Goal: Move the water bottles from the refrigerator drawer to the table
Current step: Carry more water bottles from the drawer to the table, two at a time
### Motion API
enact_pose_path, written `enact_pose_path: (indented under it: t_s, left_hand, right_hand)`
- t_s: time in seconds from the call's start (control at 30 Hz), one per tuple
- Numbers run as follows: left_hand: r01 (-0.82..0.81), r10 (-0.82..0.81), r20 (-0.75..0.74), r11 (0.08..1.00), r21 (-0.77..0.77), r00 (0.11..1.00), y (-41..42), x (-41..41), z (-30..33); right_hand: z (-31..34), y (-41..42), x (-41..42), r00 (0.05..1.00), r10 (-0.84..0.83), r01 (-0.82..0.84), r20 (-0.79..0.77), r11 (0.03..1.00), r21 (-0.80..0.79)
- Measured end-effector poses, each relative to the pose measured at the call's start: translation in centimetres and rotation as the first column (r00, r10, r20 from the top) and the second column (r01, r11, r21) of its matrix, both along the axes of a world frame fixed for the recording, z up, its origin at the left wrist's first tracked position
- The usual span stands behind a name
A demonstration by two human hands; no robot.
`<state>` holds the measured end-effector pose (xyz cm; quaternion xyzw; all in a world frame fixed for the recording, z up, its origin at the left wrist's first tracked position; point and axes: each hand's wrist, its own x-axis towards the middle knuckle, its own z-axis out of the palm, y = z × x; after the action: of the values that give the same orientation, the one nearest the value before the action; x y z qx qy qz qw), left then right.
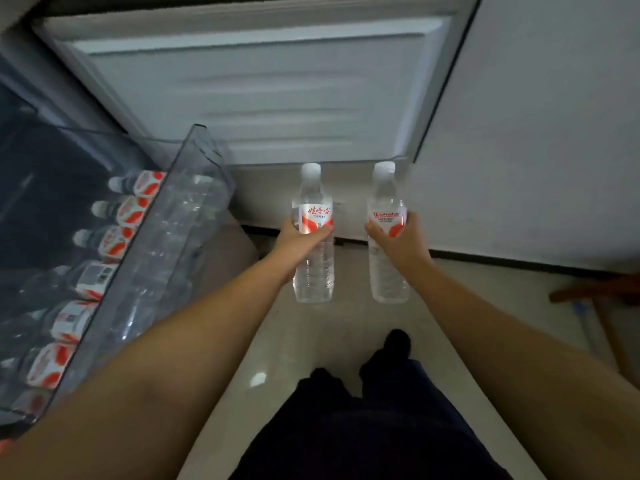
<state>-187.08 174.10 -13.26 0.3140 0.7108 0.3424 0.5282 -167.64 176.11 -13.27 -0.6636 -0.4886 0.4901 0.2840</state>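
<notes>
From the head camera, both forearms reach forward over the pale floor. The left hand (297, 237) grasps one clear plastic water bottle with a white cap and red-and-white label (313, 233) upright; the right hand (398, 239) grasps a second such bottle (388, 233) just beside it. At left, the clear plastic refrigerator drawer (166, 216) stands pulled out, holding at least six more bottles (114, 237) lying in a row.

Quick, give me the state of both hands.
Left hand: grips one water bottle upright by its label.
Right hand: grips a second water bottle the same way.
</notes>
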Motion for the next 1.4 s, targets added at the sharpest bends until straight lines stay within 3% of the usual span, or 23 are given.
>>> enact_pose_path:
  t_s: [0.23,0.53,0.73,1.13,1.27,1.4]
  left_hand:
    - [0.355,-0.351,-0.238,0.934,-0.027,0.906,2.4,12.5,-1.5]
    - [0.646,-0.635,-0.332,0.758,-0.094,0.697,6.3,29.9,-2.1]
    - [0.776,-0.754,-0.327,0.624,-0.089,0.569,7.7,40.6,-2.0]
    - [0.987,-0.956,-0.274,0.133,-0.085,0.105,11.3,60.5,-3.4]
    - [0.994,-0.962,-0.260,-0.059,-0.097,-0.083,13.2,67.0,-4.0]
    - [0.970,-0.935,-0.260,-0.221,-0.100,-0.240,14.1,73.3,-3.5]
  right_hand:
    - [-2.9,-2.8,12.9,0.961,-0.256,0.265,0.101,0.960,-0.091]
    - [-4.3,-5.1,30.0,0.848,-0.501,0.522,0.173,0.845,-0.113]
    - [-4.6,-7.5,39.1,0.701,-0.687,0.711,0.192,0.696,-0.105]
    - [-5.3,-11.7,49.7,0.294,-0.940,0.955,0.172,0.280,-0.102]
    - [-5.2,-12.2,52.9,0.083,-0.978,0.994,0.191,0.069,-0.082]
    - [-5.0,-12.3,54.8,-0.099,-0.990,0.989,0.103,-0.109,-0.097]
